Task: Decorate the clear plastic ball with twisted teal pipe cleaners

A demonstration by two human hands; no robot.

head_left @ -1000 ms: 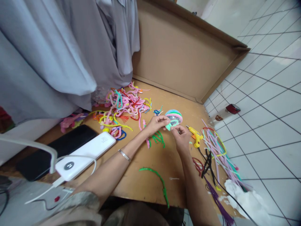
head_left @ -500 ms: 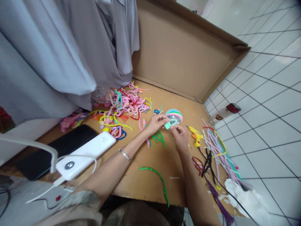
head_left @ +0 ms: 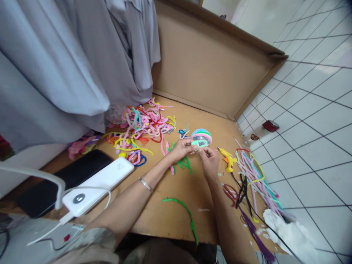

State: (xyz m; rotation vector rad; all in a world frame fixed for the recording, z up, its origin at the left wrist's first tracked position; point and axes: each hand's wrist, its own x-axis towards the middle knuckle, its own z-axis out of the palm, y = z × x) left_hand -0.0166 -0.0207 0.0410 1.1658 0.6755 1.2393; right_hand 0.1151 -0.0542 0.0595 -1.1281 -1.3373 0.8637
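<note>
A mint-green, fuzzy looped strip [head_left: 196,143], seemingly pipe cleaner, is held up between the two hands above the brown wooden counter [head_left: 170,220], directly in front of a clear, rounded ball banded in blue, green and pink [head_left: 201,131]. The left hand [head_left: 180,149] has its grip pinched, thumb against fingers, on the loop's left end; the right hand [head_left: 210,159] pinches its near right edge with the fingertips. Whether the loop touches the ball cannot be told from here. To shape it well, the left pinch should probably stay firm as an anchor while the right fingertips bend in small, even nudges, since wire cores tend to kink under a sharp fold. Keeping the wrists low would steady both hands, and the right forearm is best kept clear of the yellow glue gun [head_left: 228,158] just beside it.
</note>
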